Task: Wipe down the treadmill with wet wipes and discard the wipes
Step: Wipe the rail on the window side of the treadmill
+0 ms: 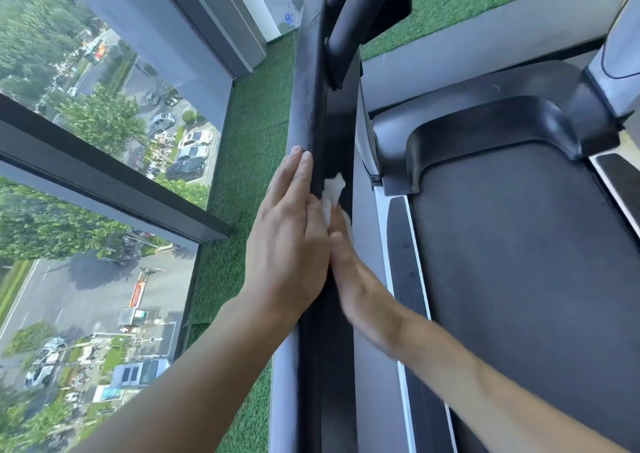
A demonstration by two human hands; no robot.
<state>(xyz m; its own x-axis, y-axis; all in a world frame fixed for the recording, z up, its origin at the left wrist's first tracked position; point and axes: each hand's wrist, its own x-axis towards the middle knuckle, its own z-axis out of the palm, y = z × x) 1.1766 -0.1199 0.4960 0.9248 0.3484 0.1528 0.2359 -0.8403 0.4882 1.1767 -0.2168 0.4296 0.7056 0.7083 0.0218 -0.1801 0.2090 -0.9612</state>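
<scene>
The treadmill's dark left upright (308,81) runs up the middle of the head view. My left hand (291,241) lies flat with straight fingers against the outer side of this upright. My right hand (349,272) presses a white wet wipe (332,192) against the inner side of the same upright; its fingers are mostly hidden behind my left hand and the wipe. The grey running belt (519,279) lies to the right, below the black motor cover (485,133).
Green artificial turf (249,140) covers the floor left of the treadmill. Floor-to-ceiling windows (104,123) with dark frames stand at the left, overlooking a street. A black handlebar (360,12) sticks out above. A second machine's grey post (620,54) stands at the right edge.
</scene>
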